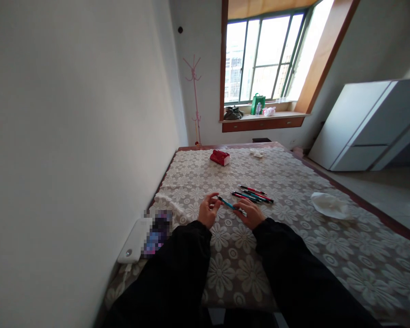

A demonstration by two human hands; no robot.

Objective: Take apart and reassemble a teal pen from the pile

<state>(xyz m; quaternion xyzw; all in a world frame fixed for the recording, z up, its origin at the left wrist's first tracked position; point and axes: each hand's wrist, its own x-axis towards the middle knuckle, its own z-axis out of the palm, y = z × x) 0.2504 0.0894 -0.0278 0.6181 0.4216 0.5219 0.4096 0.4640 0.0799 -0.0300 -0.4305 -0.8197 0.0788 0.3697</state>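
A teal pen (227, 203) with dark ends is held between my two hands, just above the flowered tablecloth (220, 273). My left hand (209, 210) pinches its left end, thumb and forefinger closed on it. On the other end the fingers of my right hand (249, 213) are closed. Just beyond my right hand lies a loose group of several pens (253, 195), red, teal and black, roughly side by side on the cloth. Whether the held pen's tip is out is too small to make out.
At left, by the wall, a white power bank (133, 243) with a cable lies against a blurred-out phone-like object (159, 232). A red tissue pack (220, 157) sits toward the far edge, near a crumpled white tissue (257, 154). Right of the pens rests a white plastic bag (330, 206).
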